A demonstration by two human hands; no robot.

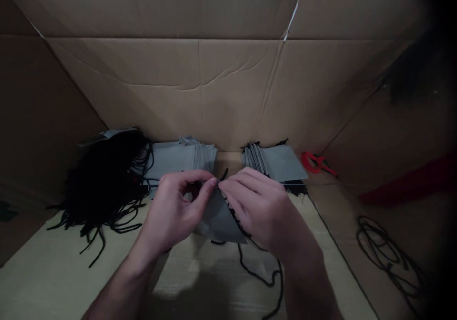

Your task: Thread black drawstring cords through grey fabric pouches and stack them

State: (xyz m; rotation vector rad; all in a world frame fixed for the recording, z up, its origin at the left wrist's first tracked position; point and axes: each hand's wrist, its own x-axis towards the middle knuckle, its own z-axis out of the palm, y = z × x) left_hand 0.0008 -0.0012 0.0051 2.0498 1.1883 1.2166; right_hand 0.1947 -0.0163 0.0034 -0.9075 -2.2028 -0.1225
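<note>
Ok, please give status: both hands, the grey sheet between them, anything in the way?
Left hand, right hand: fingertips pinched together at grey sheet's upper end. Loose black cord below. No visible obstruction.

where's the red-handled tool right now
In the head view, the red-handled tool lies just right of the rightmost grey stack, near the cardboard wall.

Head camera looks forward, down at both hands [174,210].

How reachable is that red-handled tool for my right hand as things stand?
Probably yes: the red-handled tool lies uncovered beside the grey stack, with nothing visible over it. Your right hand is occupied with the grey piece, though, so it would likely need freeing first.
</note>
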